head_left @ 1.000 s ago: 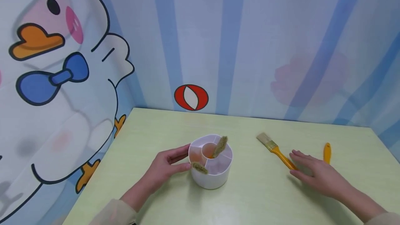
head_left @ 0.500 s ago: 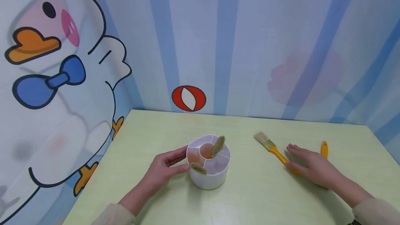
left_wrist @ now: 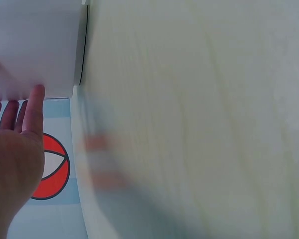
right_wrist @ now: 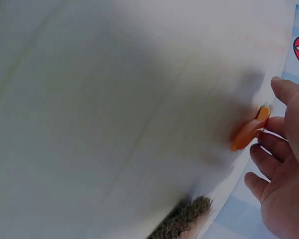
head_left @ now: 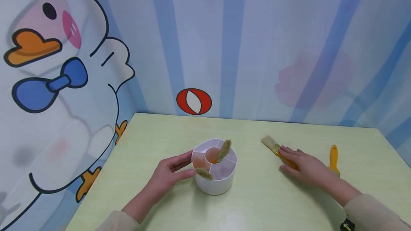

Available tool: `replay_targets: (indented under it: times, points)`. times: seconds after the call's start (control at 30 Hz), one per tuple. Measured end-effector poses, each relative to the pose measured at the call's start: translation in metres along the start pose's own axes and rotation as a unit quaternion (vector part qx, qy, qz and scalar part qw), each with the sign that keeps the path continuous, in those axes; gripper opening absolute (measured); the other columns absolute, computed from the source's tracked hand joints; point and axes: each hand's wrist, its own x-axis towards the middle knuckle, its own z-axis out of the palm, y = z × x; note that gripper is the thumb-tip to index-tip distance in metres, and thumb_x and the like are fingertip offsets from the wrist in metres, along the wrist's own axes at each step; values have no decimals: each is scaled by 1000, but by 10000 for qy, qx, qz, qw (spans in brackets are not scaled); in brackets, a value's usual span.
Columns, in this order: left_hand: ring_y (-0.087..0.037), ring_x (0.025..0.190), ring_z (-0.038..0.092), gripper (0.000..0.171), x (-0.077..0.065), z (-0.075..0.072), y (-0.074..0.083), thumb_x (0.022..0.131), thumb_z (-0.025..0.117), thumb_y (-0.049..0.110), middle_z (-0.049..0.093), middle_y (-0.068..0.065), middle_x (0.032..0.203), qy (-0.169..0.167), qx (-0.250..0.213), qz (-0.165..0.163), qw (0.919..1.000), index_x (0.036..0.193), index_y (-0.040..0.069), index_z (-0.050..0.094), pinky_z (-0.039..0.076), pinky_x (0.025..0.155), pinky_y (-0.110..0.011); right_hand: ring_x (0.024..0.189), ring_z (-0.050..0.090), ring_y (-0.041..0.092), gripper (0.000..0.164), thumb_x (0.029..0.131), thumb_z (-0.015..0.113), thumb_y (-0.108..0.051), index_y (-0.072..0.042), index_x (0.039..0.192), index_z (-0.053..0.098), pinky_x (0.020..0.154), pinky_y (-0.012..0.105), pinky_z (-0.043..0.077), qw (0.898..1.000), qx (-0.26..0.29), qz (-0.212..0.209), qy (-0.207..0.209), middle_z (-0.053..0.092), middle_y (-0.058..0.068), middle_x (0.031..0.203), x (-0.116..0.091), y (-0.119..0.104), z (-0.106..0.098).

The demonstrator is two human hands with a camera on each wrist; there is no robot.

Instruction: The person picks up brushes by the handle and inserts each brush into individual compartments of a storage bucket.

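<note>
A white round divided holder [head_left: 215,187] stands on the table, its middle cup ringed by compartments. One olive-brown fuzzy head [head_left: 224,150] rises from the middle cup, above a bit of orange. Another fuzzy head [head_left: 203,173] leans over the front left rim. My left hand [head_left: 165,174] grips the holder's left side, thumb in front and fingers behind. The right hand [head_left: 305,168] lies low over a flat paintbrush [head_left: 271,143], fingers extended across its yellow handle and covering much of it. In the right wrist view, the index fingertip meets the orange-looking handle [right_wrist: 250,130], thumb apart.
Right of my right hand lies a second yellow-handled brush [head_left: 334,156], partly behind the forearm. Dark bristles [right_wrist: 184,214] show in the right wrist view. A printed cloth backdrop [head_left: 257,45] with a cartoon duck hangs behind and left of the pale table [head_left: 179,127].
My right hand has slid left and forward along the paintbrush, uncovering more of the second brush. The left hand keeps its place on the holder. The view has shifted slightly.
</note>
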Motion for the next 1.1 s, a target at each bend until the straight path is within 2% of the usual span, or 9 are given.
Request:
replay_targets:
  times: [0.17,0.27,0.43,0.63,0.73,0.93,1.1]
  points:
    - [-27,145,56,67,-1,0,0,91,88,25,61,-2,153,29,0,33,10000,152,19,62,55,108,-34,139,55,51,62,103,72,-41,-4,152,59,117,66,42,9998,-121,-143,48,56,21,156,-1,-2,1]
    - [-27,145,56,67,-1,0,0,91,89,25,62,-2,153,34,-7,32,10000,152,19,62,56,108,-35,137,56,51,62,103,73,-36,-3,153,58,115,65,45,9997,-45,-187,126,57,22,155,-3,0,0]
    - [-27,145,56,68,0,1,0,91,89,27,61,-1,153,2,13,61,10000,152,19,62,55,109,-35,131,59,56,63,102,74,-35,0,151,58,107,69,50,9995,70,37,299,59,25,151,-6,5,-3]
    - [-26,144,56,67,0,1,-1,91,88,26,62,-1,153,-18,6,115,9999,152,19,62,55,108,-32,126,61,58,58,99,78,-34,-1,145,64,103,70,52,9996,-30,160,221,63,28,144,-5,9,-2]
    - [-26,144,56,67,0,0,0,91,88,25,61,-1,153,-25,-12,125,9999,153,19,62,55,108,-31,125,63,55,53,99,78,-27,-1,144,66,103,68,53,9997,-19,44,239,65,27,142,-4,9,0]
    - [-26,145,56,67,-2,1,0,91,88,24,61,-1,154,-15,-34,88,10000,152,19,62,55,109,-33,127,65,49,46,100,75,-13,-2,144,66,105,65,53,9984,44,-448,332,66,25,142,0,10,3]
    - [-26,144,56,67,-2,0,0,91,88,27,61,-1,153,2,14,83,10000,152,20,62,55,108,-33,124,67,48,45,99,77,-15,0,141,68,102,65,55,9983,58,-357,462,68,25,139,0,9,3]
